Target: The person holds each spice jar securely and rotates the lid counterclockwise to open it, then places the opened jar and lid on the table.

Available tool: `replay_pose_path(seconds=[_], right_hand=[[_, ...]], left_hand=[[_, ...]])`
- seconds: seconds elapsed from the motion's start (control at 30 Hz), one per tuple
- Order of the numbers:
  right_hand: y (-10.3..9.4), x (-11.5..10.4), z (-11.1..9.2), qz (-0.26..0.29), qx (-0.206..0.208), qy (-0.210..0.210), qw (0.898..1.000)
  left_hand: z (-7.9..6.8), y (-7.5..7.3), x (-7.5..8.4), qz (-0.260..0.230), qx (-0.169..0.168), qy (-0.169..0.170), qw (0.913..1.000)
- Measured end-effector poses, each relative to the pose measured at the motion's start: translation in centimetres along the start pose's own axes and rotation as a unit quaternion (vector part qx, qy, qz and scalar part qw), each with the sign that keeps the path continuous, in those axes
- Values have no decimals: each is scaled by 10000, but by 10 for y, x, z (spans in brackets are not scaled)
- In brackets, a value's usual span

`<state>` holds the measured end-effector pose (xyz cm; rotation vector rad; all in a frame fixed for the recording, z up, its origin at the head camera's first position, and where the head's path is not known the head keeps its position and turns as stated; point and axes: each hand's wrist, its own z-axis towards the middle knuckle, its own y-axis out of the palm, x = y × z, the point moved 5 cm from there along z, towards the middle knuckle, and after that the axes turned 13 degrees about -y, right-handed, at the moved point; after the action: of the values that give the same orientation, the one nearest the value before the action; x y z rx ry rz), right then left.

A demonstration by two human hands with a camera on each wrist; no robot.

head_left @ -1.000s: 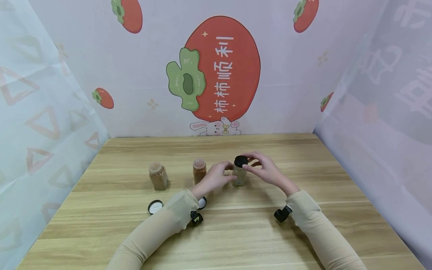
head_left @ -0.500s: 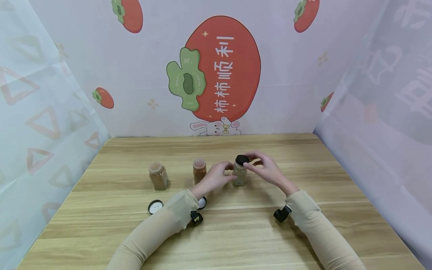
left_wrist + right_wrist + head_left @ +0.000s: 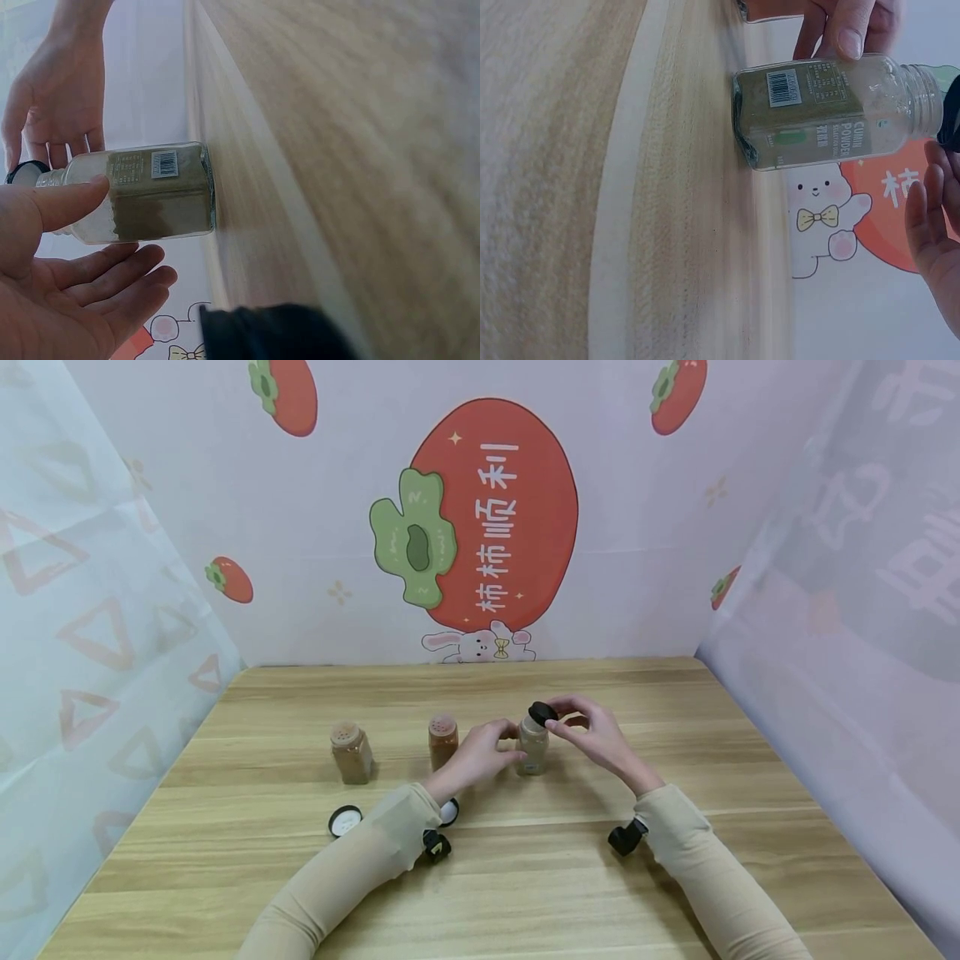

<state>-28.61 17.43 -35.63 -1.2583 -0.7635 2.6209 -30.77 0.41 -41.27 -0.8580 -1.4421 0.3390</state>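
Note:
A clear glass spice jar (image 3: 533, 752) of brownish-green powder stands upright on the table. Its label reads "cumin powder" in the right wrist view, where the bare threaded neck of the cumin jar (image 3: 817, 112) shows. My left hand (image 3: 483, 752) holds the jar from its left side, thumb across the near face, as the left wrist view shows. A black screw lid (image 3: 542, 713) is pinched at its edge by my right hand (image 3: 592, 735). The lid is tilted, its left edge raised, and sits at the upper right of the jar's mouth.
Two more spice jars with perforated shaker tops stand to the left, a tan one (image 3: 351, 756) and a reddish-brown one (image 3: 443, 739) partly behind my left hand. Two black lids lie upturned on the table, one lid (image 3: 345, 820) in the open, the other (image 3: 449, 812) partly under my left sleeve.
My right hand has tipped the black lid up and shifted it slightly right, off the jar's mouth. The left hand and the jar have stayed in place.

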Motion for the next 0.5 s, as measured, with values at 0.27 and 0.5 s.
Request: replay_pose_path(seconds=[0.27,0.5], right_hand=[[-3,4,-2,157,176,67,9997],[-2,32,-6,643,273,232,9973]], left_hand=[[0,0,-1,-67,-27,-15,10000],[1,0,-1,8,6,15,10000]])
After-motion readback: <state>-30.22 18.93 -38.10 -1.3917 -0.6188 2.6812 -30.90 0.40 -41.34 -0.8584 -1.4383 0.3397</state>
